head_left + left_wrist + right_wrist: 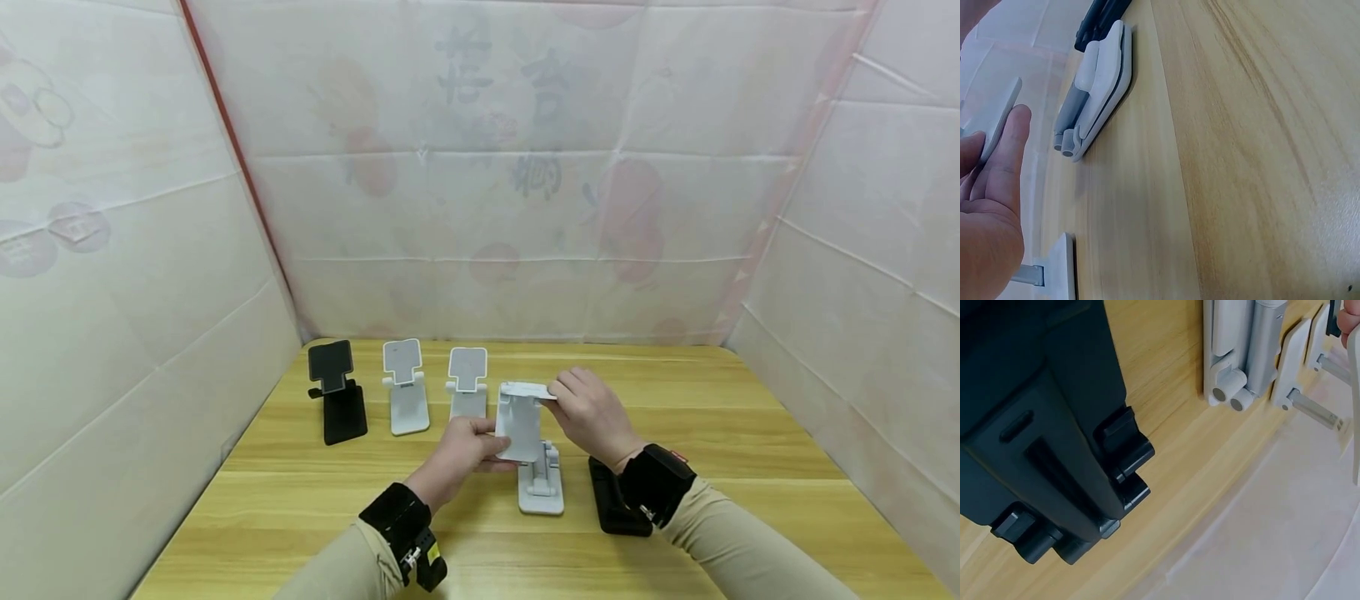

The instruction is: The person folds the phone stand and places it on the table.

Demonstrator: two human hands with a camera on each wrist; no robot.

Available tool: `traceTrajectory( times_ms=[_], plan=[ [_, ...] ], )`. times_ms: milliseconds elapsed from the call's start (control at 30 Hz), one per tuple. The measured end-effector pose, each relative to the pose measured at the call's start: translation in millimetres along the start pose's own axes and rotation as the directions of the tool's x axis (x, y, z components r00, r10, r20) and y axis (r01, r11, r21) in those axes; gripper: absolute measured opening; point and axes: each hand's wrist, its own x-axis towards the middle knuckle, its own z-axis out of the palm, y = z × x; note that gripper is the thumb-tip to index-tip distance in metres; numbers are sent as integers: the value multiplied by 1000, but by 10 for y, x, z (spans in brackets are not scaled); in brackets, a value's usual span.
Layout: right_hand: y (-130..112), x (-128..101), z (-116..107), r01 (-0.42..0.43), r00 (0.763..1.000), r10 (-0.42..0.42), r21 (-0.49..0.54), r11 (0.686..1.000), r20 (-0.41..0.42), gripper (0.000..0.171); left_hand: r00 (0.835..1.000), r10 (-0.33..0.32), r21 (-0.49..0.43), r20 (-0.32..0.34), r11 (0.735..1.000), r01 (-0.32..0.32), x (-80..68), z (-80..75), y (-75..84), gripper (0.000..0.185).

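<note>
Both hands hold a white phone stand [517, 423] raised over the table, its top plate angled away from its base. My left hand [467, 446] pinches the lower end of the flat part between thumb and fingers; the left wrist view shows this grip, with the plate's edge [1002, 122] between them. At the upper right, my right hand [592, 412] pinches the top plate. Below the held stand lies a folded white phone stand [542, 492]. A folded black phone stand [617, 504] lies under the right wrist and appears large in the right wrist view.
Along the back left stand an unfolded black phone stand [345, 404] and an unfolded white one [408, 408]. Another unfolded white stand [468, 375] is partly hidden behind the left hand. The wooden table [300, 517] is bordered by pale fabric walls [480, 208].
</note>
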Motion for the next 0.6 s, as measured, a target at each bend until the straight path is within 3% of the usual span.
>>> traceTrajectory(
  times_ms=[600],
  plan=[
    [-47, 87, -149, -4, 1000, 6, 122, 993, -21, 13, 999, 22, -38, -31, 999, -24, -11, -107, -32, 39]
  ],
)
